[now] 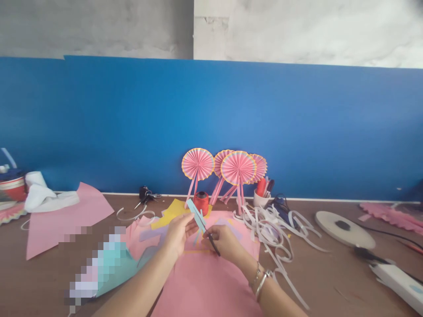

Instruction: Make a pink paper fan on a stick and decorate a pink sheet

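My left hand (180, 231) pinches a narrow light blue paper strip (196, 213) that slants over the table's middle. My right hand (224, 241) is closed round dark-handled scissors (213, 245), whose blades meet the strip's lower end. Thin blue slivers hang beside the blades. Beneath both hands lie large pink paper sheets (211, 281), with yellow paper (175, 211) and lilac pieces (153, 233) behind my left hand.
Pleated pink paper rosettes (198, 164) lean on the blue partition (132, 123) behind a red thread spool (201, 203). White strips (271, 226), a white reel (345, 229) and a white tool (398, 281) lie right. Pink paper (66, 224) and keys (144, 194) lie left.
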A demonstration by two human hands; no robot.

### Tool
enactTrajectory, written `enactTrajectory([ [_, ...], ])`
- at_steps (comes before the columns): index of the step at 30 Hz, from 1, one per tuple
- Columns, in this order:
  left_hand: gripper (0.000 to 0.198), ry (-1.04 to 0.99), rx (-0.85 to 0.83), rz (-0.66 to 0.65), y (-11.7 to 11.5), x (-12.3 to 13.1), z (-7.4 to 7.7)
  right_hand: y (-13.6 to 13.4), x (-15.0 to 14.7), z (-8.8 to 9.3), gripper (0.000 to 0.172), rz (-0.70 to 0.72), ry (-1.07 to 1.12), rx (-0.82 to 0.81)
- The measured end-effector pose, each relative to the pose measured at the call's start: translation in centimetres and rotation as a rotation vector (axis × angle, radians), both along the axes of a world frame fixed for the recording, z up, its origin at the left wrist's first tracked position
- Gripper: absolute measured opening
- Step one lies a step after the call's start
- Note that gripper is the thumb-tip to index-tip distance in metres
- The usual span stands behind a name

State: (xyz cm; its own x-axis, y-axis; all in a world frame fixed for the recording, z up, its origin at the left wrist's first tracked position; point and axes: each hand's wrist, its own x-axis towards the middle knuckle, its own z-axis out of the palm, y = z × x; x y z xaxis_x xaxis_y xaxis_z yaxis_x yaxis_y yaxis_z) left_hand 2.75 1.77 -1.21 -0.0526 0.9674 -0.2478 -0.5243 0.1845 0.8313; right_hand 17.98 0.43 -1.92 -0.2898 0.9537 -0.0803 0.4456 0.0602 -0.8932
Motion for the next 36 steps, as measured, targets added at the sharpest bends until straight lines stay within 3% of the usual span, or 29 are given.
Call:
enactTrajectory([
  [10,0.02,0.06,0.03,-0.047,-0.33,0.16,0.01,0.35,0.11,-0.35,0.011,0.003,0.049,-0.007],
  [19,0.025,0.101,0.014,-0.089,-0.51,0.59,-0.26,-0.06,-0.02,0.54,0.003,-0.016,0.007,0.029],
  [36,0.023,0.13,0.007,-0.067,-0.63,0.61,-0.16,-0.03,0.09,0.45,0.007,-0.031,0.003,0.023],
])
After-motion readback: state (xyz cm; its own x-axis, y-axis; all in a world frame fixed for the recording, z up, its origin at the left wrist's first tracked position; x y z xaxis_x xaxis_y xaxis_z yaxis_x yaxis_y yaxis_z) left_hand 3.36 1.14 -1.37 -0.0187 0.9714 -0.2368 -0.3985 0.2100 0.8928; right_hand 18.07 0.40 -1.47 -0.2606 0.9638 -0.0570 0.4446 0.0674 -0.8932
